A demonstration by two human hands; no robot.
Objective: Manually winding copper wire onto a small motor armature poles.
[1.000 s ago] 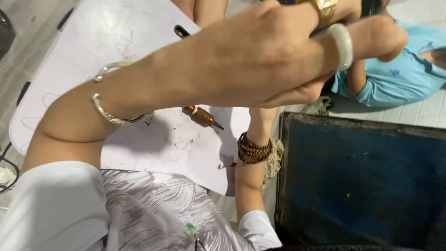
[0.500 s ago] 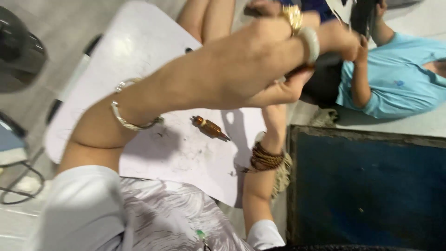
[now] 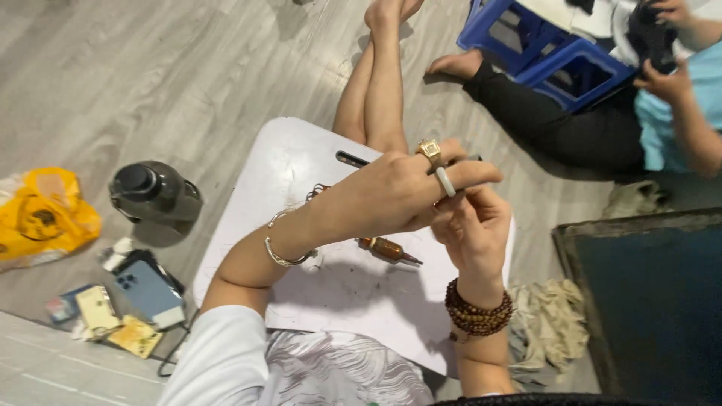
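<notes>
There is one view only, from the person's head, tilted steeply down and a little forward. It sits close above the left hand (image 3: 391, 197) and right hand (image 3: 470, 229), joined mid-frame over the white bench (image 3: 316, 286). Beyond the hands stretches the grey floor (image 3: 188, 75); right of them, a co-worker (image 3: 602, 128) sits at the frame's edge.

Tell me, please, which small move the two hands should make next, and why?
Probably lower both hands toward the white board. The left hand covers the right hand in mid-air, hiding whatever they pinch, while the brown pen-like tool lies untouched below.
</notes>
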